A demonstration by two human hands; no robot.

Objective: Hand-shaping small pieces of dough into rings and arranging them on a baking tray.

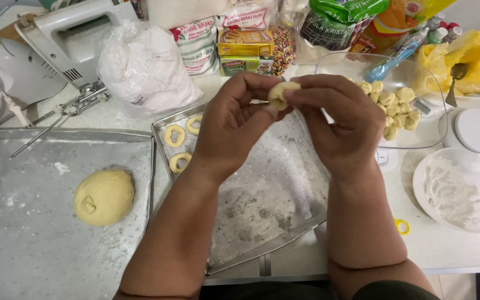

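Fingers of the left hand (230, 125) and right hand (337, 119) are clamped together on a small dough piece (280, 93), held above a floured tray (262, 205). Three dough rings (174, 135) lie at the tray's far left. Left of it, a dough ball (104, 197) sits on a second tray (23, 233). Right, a glass dish (418, 136) holds dough pieces on the table (451, 247).

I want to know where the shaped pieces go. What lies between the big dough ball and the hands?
In the head view, three dough rings lie on the floured tray, between the big dough ball and both hands.
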